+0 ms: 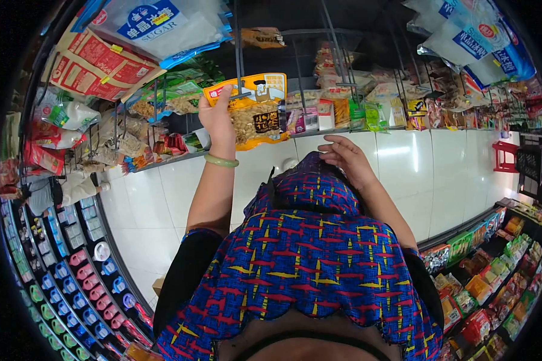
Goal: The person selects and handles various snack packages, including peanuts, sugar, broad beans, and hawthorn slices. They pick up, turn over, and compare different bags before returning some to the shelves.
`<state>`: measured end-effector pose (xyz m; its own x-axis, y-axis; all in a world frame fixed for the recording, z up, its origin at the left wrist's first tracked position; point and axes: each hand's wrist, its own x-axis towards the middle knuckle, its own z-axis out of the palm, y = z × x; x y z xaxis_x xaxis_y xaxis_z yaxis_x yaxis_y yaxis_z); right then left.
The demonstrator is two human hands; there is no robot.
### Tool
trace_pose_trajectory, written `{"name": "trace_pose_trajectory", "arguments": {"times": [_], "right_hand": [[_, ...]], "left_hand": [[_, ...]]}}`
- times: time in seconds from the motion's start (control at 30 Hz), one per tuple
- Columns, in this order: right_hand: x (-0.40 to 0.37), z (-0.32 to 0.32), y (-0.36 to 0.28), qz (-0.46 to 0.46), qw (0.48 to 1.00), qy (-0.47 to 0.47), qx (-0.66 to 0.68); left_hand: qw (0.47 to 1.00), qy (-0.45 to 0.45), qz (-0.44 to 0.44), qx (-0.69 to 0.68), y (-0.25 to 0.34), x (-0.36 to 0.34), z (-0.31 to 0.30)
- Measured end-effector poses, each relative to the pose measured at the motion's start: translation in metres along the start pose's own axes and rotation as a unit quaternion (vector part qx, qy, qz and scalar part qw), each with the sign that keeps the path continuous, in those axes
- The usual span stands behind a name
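Observation:
My left hand [217, 122], with a pale green bangle at its wrist, grips the left edge of a yellow snack bag [256, 123]. Small brownish pieces show through the bag's clear window. The bag's top overlaps the end of a metal display hook [239, 60], close beside my thumb. My right hand [348, 161] is held in front of my body with its fingers extended and nothing in them. Behind the bag, more packaged goods [307, 114] hang along the rack.
Large sugar bags [150, 27] hang at the upper left, more sugar bags [476, 36] at the upper right. Shelves of bottles [81, 283] line the lower left; packaged snacks [488, 283] fill the lower right. A red stool [504, 156] stands at the right on the tiled floor [427, 198].

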<state>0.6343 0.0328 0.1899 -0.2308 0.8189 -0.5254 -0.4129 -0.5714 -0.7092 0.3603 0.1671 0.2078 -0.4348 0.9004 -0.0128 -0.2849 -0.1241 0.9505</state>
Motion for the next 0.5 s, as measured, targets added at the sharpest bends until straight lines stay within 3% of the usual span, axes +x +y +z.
{"name": "trace_pose_trajectory", "arguments": {"times": [0.27,0.33,0.4,0.47,0.5], "right_hand": [[0.004,-0.012,0.002,0.002,1.0,0.027,-0.008],[0.002,-0.022,-0.006,-0.06,0.997,0.036,-0.012],[-0.005,-0.029,-0.027,-0.134,0.986,0.094,-0.029],[-0.018,-0.037,-0.06,-0.198,0.97,0.134,-0.039],[-0.024,-0.044,-0.081,-0.272,0.94,0.19,-0.079]], "left_hand": [[0.998,0.009,-0.001,0.056,-0.034,0.043,-0.002],[0.994,0.036,0.037,0.092,-0.035,0.039,0.01],[0.999,-0.022,0.0,0.028,-0.046,0.034,0.0],[0.997,0.044,0.013,0.066,-0.092,0.033,-0.025],[0.994,0.05,-0.047,0.08,-0.084,0.013,-0.022]]}}
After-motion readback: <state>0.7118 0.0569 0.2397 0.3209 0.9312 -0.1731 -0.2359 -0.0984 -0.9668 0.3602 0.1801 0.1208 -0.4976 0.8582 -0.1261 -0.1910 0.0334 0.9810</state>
